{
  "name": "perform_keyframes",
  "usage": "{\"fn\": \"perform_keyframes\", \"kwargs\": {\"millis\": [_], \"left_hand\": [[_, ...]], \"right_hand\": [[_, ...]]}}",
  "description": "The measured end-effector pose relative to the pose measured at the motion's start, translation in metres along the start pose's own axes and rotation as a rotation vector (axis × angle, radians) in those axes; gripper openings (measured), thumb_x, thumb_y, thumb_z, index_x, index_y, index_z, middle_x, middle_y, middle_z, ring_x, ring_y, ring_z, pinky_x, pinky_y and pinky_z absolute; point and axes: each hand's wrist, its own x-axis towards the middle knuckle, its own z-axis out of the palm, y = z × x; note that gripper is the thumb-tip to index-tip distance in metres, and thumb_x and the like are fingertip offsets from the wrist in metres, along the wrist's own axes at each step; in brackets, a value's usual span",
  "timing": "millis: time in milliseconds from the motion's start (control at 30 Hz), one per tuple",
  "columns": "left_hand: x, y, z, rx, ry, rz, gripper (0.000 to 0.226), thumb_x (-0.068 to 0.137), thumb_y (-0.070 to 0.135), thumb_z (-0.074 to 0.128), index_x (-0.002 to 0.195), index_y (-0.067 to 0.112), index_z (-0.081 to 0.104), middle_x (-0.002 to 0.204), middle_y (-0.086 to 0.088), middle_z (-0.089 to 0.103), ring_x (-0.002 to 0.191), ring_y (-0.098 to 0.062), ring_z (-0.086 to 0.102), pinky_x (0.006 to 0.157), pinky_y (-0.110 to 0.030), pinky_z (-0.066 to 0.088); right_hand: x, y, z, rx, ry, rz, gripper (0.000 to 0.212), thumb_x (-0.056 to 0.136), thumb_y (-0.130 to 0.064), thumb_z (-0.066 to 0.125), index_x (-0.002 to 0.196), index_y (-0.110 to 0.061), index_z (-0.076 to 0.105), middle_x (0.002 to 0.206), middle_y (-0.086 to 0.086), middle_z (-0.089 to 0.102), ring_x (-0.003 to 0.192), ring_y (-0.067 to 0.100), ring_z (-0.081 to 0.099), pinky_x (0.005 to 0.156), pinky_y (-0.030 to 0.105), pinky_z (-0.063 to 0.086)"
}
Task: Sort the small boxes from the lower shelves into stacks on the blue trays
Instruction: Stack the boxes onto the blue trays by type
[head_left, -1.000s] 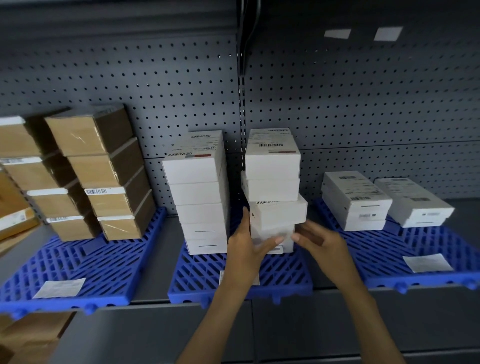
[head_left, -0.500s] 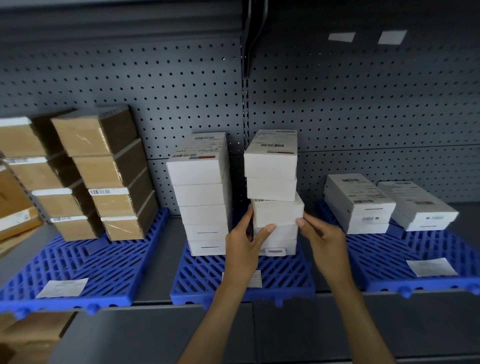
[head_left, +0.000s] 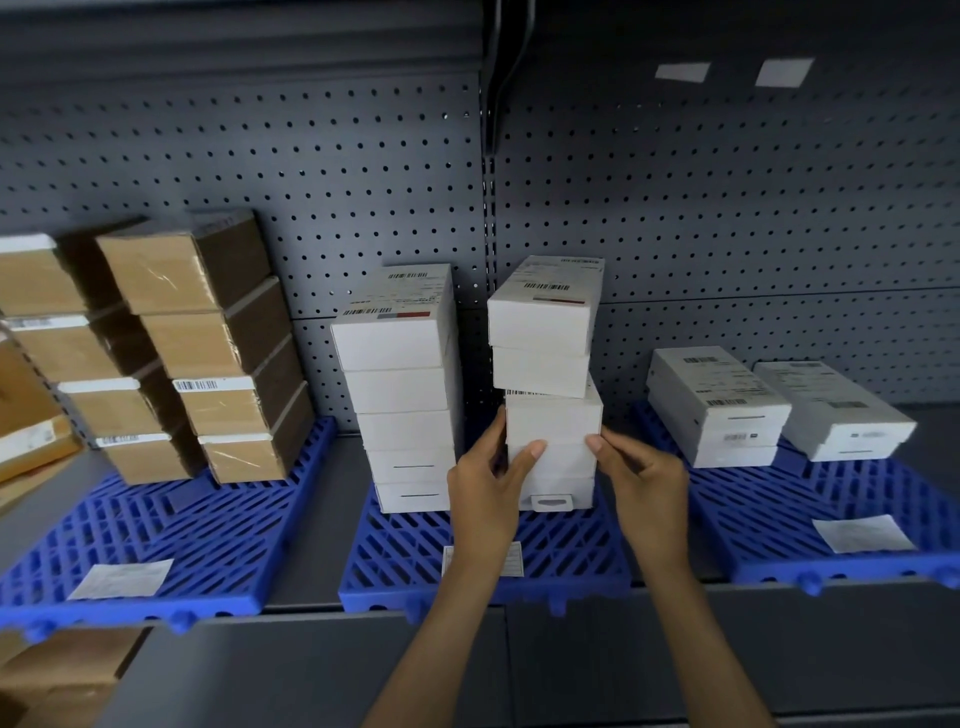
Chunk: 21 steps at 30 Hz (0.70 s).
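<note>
Fingers (head_left: 498, 428): those of the left hand (head_left: 485, 499) lay up the left side of the right stack (head_left: 553, 421), thumb across its front, curled round that corner.
Right hand (head_left: 647, 491): one fingertip touched the stack's right front edge. The other fingers were bent, and whether they gripped could not be told.
Stack's place: it stood at the back of the middle tray (head_left: 571, 551), just beside the left stack (head_left: 405, 415) with a narrow gap between them.
Stack's state: the top two boxes (head_left: 543, 332) sat skewed and shifted left on the third, so the column was not square.
Handling: these were small white cartons, probably light and stiff. Their smooth faces would likely slide on each other, so a sideways push low down could topple the upper pair.
Where to hold: flat side walls, one hand on each, squeezed evenly. The skewed pair looked best squared from its own sides.
Middle tray: held two white stacks, each about five high. The right stack's bottom box showed a hang tab.
Left tray (head_left: 208, 535): held brown boxes (head_left: 208, 353) in leaning columns of four, with a paper slip at the front.
Right tray (head_left: 779, 519): held two low piles of grey-white boxes (head_left: 717, 410), side by side, and a paper slip.
</note>
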Motion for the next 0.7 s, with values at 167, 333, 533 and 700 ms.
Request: {"fn": "perform_keyframes", "kwargs": {"millis": [167,333,533,700], "left_hand": [[-0.001,0.0,0.0,-0.011,0.013,0.015,0.058,0.092,0.032,0.073,0.146,0.024,0.054,0.132,0.015,0.067,0.12,0.002,0.062,0.1,-0.021,0.053],[-0.002,-0.002,-0.001,0.04,-0.031,0.008,0.063,0.092,0.038,0.073,0.149,0.024,0.051,0.127,0.018,0.068,0.115,0.008,0.062,0.095,-0.015,0.052],[-0.009,-0.018,-0.005,0.24,-0.122,-0.018,0.06,0.087,0.043,0.077,0.139,0.02,0.06,0.108,0.02,0.072,0.096,0.011,0.065,0.083,-0.014,0.055],[-0.001,-0.024,-0.008,0.348,-0.135,-0.034,0.05,0.085,0.047,0.077,0.123,0.015,0.068,0.104,0.006,0.077,0.09,-0.003,0.07,0.079,-0.025,0.059]], "right_hand": [[0.001,0.005,0.001,0.026,0.014,0.037,0.025,0.09,-0.02,0.075,0.114,-0.011,0.077,0.106,-0.006,0.078,0.101,0.009,0.073,0.093,0.038,0.059],[-0.001,0.009,-0.003,0.055,-0.036,0.073,0.029,0.09,-0.024,0.075,0.118,-0.014,0.076,0.109,-0.006,0.078,0.104,0.012,0.073,0.094,0.044,0.059],[-0.008,0.022,-0.014,-0.077,-0.16,0.045,0.037,0.087,-0.014,0.077,0.124,-0.019,0.072,0.114,-0.01,0.075,0.107,0.006,0.071,0.095,0.037,0.058],[-0.008,0.028,-0.016,-0.212,-0.186,0.001,0.035,0.086,-0.012,0.078,0.119,-0.019,0.073,0.11,-0.014,0.075,0.1,-0.001,0.071,0.09,0.024,0.058]]}}
